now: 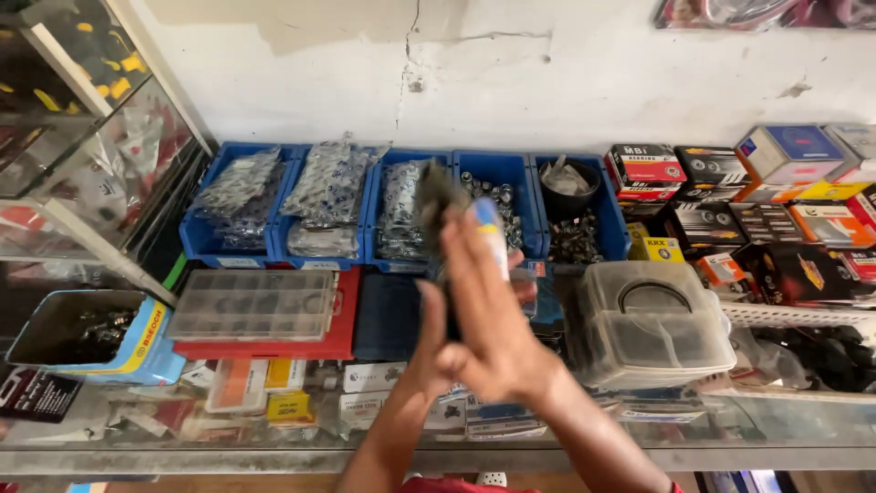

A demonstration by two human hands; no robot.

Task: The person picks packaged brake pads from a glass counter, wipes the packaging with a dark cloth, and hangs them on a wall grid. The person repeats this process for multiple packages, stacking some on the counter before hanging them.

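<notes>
My two hands meet above the middle of the glass counter (730, 415), blurred by motion. My right hand (493, 338) is in front, fingers pointing up, closed around a small white tube with a blue and yellow label (490, 233). My left hand (427, 351) lies behind it, thumb up. A dark, flat, blurred object (436, 196) sticks up above the fingers, and the left hand seems to hold it. What that object is cannot be made out.
Blue bins (205, 239) along the wall hold bagged parts, loose metal nuts and a black bowl (568, 187). A clear compartment box (255, 304) lies on a red case, a clear lidded container (652, 324) to the right. Stacked cartons (721, 219) far right, open box of metal parts (91, 336) left.
</notes>
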